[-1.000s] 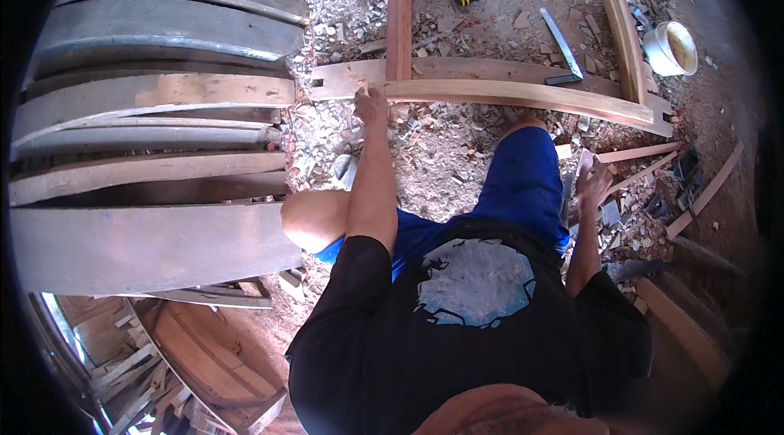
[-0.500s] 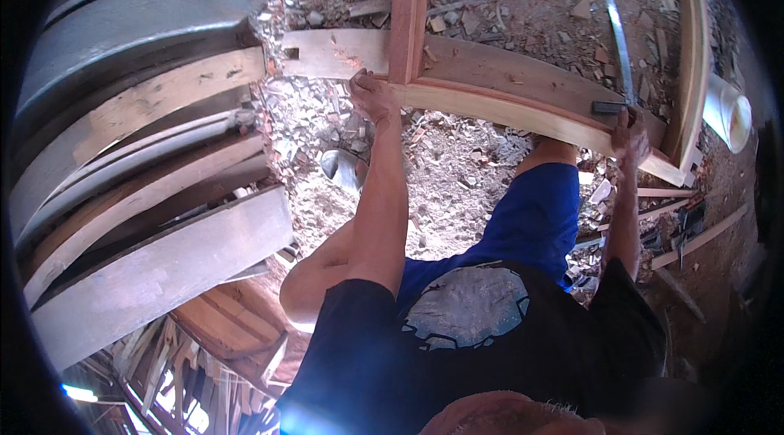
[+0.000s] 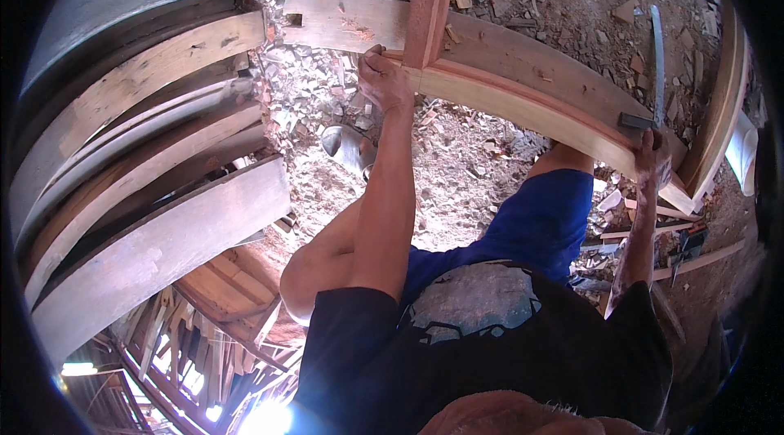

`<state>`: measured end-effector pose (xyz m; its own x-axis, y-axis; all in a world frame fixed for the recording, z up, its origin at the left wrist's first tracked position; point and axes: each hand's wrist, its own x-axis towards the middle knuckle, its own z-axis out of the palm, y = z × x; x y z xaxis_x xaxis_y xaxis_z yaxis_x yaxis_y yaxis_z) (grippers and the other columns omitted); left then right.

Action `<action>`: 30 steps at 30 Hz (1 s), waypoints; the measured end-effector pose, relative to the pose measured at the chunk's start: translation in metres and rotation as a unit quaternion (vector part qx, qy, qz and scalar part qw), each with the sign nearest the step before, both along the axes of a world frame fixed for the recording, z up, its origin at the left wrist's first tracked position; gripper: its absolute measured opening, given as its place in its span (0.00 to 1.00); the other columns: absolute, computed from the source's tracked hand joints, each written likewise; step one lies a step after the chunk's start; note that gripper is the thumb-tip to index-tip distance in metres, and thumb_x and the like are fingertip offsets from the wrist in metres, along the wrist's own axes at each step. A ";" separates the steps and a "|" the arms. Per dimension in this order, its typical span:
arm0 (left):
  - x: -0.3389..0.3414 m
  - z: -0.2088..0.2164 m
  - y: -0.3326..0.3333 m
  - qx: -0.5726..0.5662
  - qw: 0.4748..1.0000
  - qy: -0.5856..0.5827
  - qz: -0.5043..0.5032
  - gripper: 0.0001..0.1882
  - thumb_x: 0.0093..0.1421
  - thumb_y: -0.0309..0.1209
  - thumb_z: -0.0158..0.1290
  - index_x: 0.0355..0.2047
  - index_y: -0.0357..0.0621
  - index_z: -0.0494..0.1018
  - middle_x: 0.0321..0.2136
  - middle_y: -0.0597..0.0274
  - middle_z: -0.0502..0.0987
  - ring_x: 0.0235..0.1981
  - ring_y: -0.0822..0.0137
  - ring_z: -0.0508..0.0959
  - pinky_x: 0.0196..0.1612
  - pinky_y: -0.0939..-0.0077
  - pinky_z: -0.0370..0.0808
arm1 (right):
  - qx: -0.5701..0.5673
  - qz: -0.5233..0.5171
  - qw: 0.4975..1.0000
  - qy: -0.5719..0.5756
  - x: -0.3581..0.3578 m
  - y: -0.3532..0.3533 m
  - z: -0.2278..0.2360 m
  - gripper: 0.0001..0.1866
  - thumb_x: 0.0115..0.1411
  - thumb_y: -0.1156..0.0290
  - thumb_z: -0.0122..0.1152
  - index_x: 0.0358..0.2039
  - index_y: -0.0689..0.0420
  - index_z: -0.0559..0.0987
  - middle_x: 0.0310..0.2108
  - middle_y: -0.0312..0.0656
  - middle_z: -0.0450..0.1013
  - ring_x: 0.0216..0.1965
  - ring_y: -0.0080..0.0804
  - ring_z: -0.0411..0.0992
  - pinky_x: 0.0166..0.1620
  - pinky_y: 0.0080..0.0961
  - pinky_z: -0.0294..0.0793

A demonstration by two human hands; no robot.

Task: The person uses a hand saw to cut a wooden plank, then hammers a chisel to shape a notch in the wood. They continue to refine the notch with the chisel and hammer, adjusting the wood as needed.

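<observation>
My left hand (image 3: 384, 82) is closed round the near-left end of a wooden frame (image 3: 523, 116), at the joint where a reddish upright piece (image 3: 429, 10) meets the pale rail. Toward the rail's other end, my right hand (image 3: 653, 159) wraps its fingers round the wood, close to the right corner. A try square with a dark stock (image 3: 637, 120) and thin metal blade (image 3: 658, 67) lies right at that hand's fingertips; whether the fingers press on it I cannot tell. Under the frame runs a broad plank (image 3: 506, 47) with a rectangular hole near its left end.
Stacked timber planks (image 3: 163, 231) fill the left side. Rubble and wood chips (image 3: 465, 165) cover the ground, with a metal cylinder (image 3: 347, 145) below my left hand. The frame's right side piece (image 3: 723, 100) runs away from me, beside a white bucket (image 3: 741, 153).
The view has swung, so the frame's left end sits higher and its right end lower. Both hands keep their hold. The yellow tape measure at the top has left the view.
</observation>
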<state>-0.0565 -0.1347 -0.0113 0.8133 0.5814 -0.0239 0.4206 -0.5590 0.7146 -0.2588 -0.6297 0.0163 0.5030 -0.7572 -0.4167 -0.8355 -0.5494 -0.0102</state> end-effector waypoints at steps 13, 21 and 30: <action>-0.001 -0.046 0.044 0.165 0.979 0.105 -0.058 0.35 0.73 0.50 0.40 0.66 0.29 0.62 0.61 0.29 0.69 0.64 0.33 0.67 0.68 0.43 0.62 | 0.158 -0.172 0.728 -0.644 -0.102 -0.023 0.010 0.20 0.71 0.60 0.57 0.47 0.68 0.79 0.36 0.50 0.81 0.35 0.31 0.80 0.43 0.31 0.80; -0.059 0.064 -0.106 0.332 0.779 0.116 -0.520 0.32 0.72 0.54 0.38 0.63 0.45 0.73 0.61 0.32 0.72 0.64 0.34 0.70 0.69 0.43 0.61 | -0.040 -0.313 0.948 -0.040 -0.368 0.014 -0.064 0.31 0.63 0.46 0.56 0.37 0.68 0.84 0.40 0.67 0.79 0.46 0.65 0.77 0.52 0.54 0.76; 0.006 0.041 -0.108 0.266 0.720 0.275 -0.579 0.36 0.72 0.60 0.32 0.62 0.50 0.75 0.63 0.42 0.73 0.64 0.40 0.73 0.69 0.49 0.64 | 0.202 -0.043 0.975 0.083 -0.344 0.119 -0.086 0.29 0.61 0.47 0.59 0.43 0.65 0.83 0.50 0.62 0.79 0.53 0.61 0.78 0.56 0.51 0.78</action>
<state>-0.0509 -0.2427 0.0298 0.7120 -0.4330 -0.5528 -0.4102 -0.8954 0.1731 -0.6029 -0.5109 -0.0694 0.3460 -0.5507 -0.7596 -0.8864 -0.4571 -0.0724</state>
